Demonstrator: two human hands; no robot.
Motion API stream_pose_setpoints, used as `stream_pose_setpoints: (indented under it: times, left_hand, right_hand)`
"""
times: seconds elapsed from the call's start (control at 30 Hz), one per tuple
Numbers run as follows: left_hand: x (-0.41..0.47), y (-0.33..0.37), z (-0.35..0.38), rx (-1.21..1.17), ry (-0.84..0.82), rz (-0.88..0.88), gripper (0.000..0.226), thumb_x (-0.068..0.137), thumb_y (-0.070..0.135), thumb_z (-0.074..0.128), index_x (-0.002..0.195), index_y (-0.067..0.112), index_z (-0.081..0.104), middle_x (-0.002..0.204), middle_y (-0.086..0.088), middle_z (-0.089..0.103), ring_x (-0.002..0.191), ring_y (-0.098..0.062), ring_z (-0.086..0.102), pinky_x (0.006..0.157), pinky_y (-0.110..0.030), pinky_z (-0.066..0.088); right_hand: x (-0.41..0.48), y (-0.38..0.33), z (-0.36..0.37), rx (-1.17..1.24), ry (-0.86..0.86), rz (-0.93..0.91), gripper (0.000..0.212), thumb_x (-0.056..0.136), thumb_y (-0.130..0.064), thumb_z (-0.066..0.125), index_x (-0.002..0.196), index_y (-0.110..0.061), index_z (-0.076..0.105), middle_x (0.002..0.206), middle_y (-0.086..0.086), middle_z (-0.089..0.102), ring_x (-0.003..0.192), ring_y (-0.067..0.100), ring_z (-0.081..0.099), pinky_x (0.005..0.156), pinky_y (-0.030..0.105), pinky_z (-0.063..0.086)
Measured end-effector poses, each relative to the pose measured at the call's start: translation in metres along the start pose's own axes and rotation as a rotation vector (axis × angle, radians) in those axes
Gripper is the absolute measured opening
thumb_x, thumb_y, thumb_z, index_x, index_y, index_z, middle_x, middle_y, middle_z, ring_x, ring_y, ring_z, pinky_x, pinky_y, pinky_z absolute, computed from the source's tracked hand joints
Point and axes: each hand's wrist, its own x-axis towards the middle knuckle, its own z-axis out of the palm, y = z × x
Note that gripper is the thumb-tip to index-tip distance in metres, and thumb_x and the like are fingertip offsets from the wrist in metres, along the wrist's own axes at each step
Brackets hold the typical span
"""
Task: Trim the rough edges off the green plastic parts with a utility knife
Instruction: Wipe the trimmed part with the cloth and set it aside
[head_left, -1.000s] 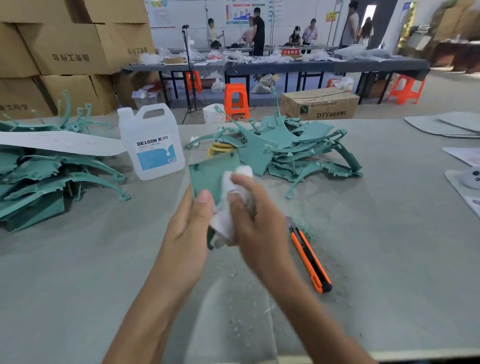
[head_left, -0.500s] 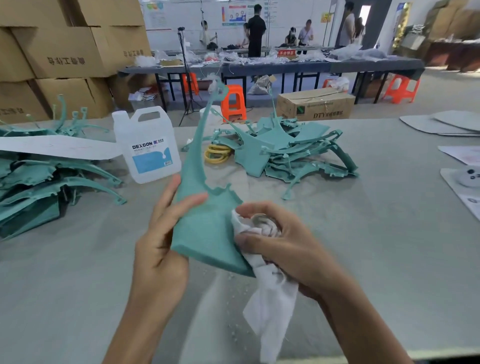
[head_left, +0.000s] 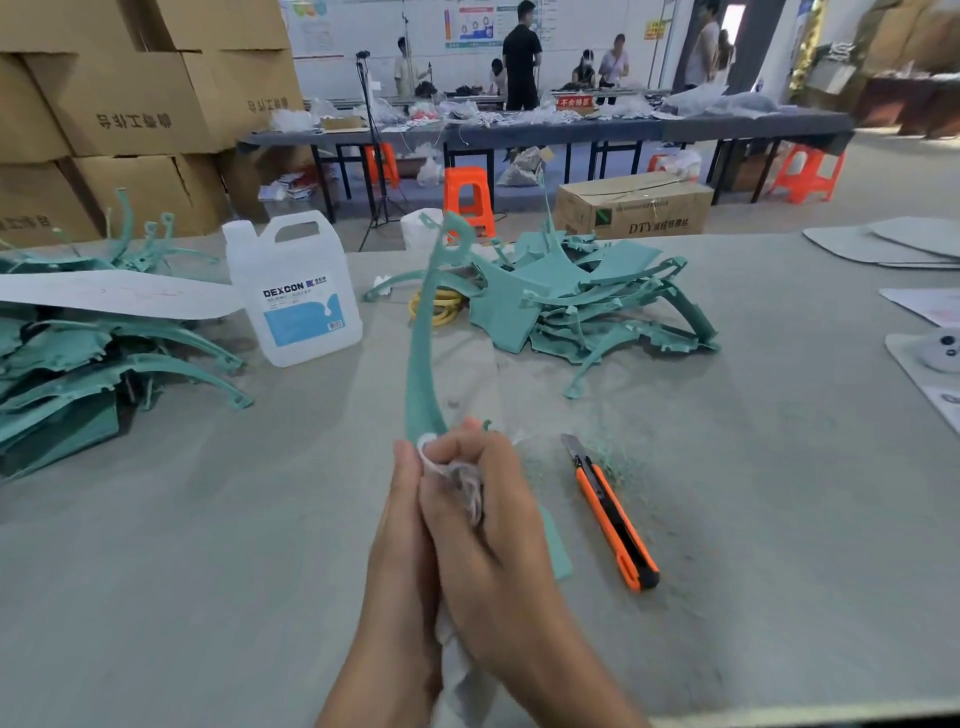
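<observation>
Plastic part (head_left: 421, 364), green and shaped like a long curved arm with a loop at its far end, stands nearly upright over the middle of the table (head_left: 208, 519). Its lower end is caught between both hands. The left hand (head_left: 400, 545) grips that lower end with the thumb lying up along it; its fingers are hidden behind the right hand (head_left: 493, 525), which it is pressed against. The right hand is curled round a crumpled white cloth (head_left: 465, 486) and squeezes it onto the plastic part where the arm leaves the hands. A tail of the cloth hangs below the wrists, and a wide flat corner of the part shows under the right hand, close to the table.

Just right of the hands the utility knife (head_left: 613, 514), orange and black, lies flat on the table with its blade end pointing away from the person. Neither hand touches it. Fine green shavings (head_left: 615, 460) are scattered round the blade end.

Farther back a heap of green parts (head_left: 571, 301) sits mid-table, with yellow rings (head_left: 441, 306) at its left edge. A white jug (head_left: 296, 291) with a blue label stands left of those. A second heap of green parts (head_left: 78, 364) lies at the far left, partly under a white sheet (head_left: 119, 299), with cardboard boxes (head_left: 130, 104) stacked behind it. Beyond the table are orange stools (head_left: 467, 200), a carton (head_left: 634, 208) and a long table (head_left: 571, 127) with people (head_left: 522, 57) around it.
</observation>
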Motion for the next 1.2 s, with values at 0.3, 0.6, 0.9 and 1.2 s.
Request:
stream_pose_setpoints:
  times: [0.3, 0.6, 0.9, 1.2]
  left_hand:
    - [0.0, -0.018, -0.014, 0.564, 0.151, 0.449, 0.03, 0.103, 0.036, 0.043, 0.124, 0.044, 0.063, 0.117, 0.012, 0.072, 0.114, -0.008, 0.066, 0.093, -0.031, 0.049]
    - [-0.031, -0.028, -0.018, 1.312, 0.136, 0.737, 0.049, 0.094, 0.027, 0.044, 0.14, 0.043, 0.047, 0.106, 0.018, 0.063, 0.098, -0.002, 0.053, 0.084, -0.004, 0.037]
    - [-0.027, 0.008, -0.026, 1.533, 0.171, 0.832, 0.045, 0.097, 0.019, 0.049, 0.141, 0.027, 0.055, 0.101, 0.014, 0.065, 0.092, -0.018, 0.048, 0.09, -0.011, 0.029]
    - [-0.021, 0.001, -0.041, 1.558, 0.214, 1.022, 0.041, 0.097, 0.018, 0.049, 0.137, 0.021, 0.06, 0.101, 0.007, 0.066, 0.088, -0.019, 0.044, 0.09, -0.024, 0.036]
  right_hand:
    - [0.04, 0.016, -0.019, 0.025, 0.268, 0.217, 0.018, 0.106, -0.029, 0.046, 0.094, -0.021, 0.055, 0.083, 0.004, 0.064, 0.077, 0.022, 0.063, 0.071, 0.043, 0.053]
    - [0.099, -0.038, -0.035, 0.346, 0.505, 0.295, 0.045, 0.103, -0.057, 0.041, 0.1, -0.017, 0.062, 0.064, -0.021, 0.064, 0.048, -0.01, 0.058, 0.04, 0.006, 0.039]
    - [0.11, 0.002, -0.063, -0.233, 0.546, -0.023, 0.055, 0.106, -0.052, 0.036, 0.074, -0.014, 0.059, 0.067, -0.01, 0.061, 0.062, 0.002, 0.053, 0.058, 0.018, 0.038]
    - [0.097, -0.016, -0.05, -0.384, 0.379, -0.511, 0.028, 0.105, -0.037, 0.045, 0.081, -0.03, 0.057, 0.077, -0.021, 0.058, 0.07, -0.004, 0.052, 0.067, 0.011, 0.038]
